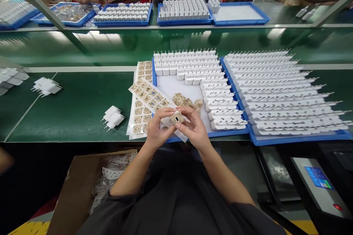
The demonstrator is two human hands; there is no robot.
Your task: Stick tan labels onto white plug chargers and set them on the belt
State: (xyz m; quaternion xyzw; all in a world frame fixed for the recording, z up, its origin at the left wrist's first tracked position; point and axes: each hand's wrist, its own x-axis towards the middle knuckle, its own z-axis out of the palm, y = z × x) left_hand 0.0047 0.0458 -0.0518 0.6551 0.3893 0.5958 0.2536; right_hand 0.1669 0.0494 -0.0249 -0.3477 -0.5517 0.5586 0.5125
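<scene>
Between the fingertips of my left hand (pixel 157 129) and my right hand (pixel 195 129) is a small white charger plug (pixel 177 118). Its end face, turned up toward me, carries a tan film with a dark port opening. Both hands are closed on it, thumbs at the near edge. Beneath and beyond them, a sheet of tan stickers (pixel 151 94) lies at a slant over more sticker sheets (pixel 138 119). Crumpled tan scraps (pixel 183 100) lie just past my fingers in a blue tray (pixel 154 75), where white chargers (pixel 190 67) stand in rows along the back and right.
A second blue tray (pixel 257 141) packed with chargers stands at right. Loose chargers (pixel 113 117) lie left on the green bench, with others (pixel 46 86) farther off. Behind a rail, co-workers sit by more trays (pixel 122 24). A cardboard box (pixel 74 187) stands below the bench.
</scene>
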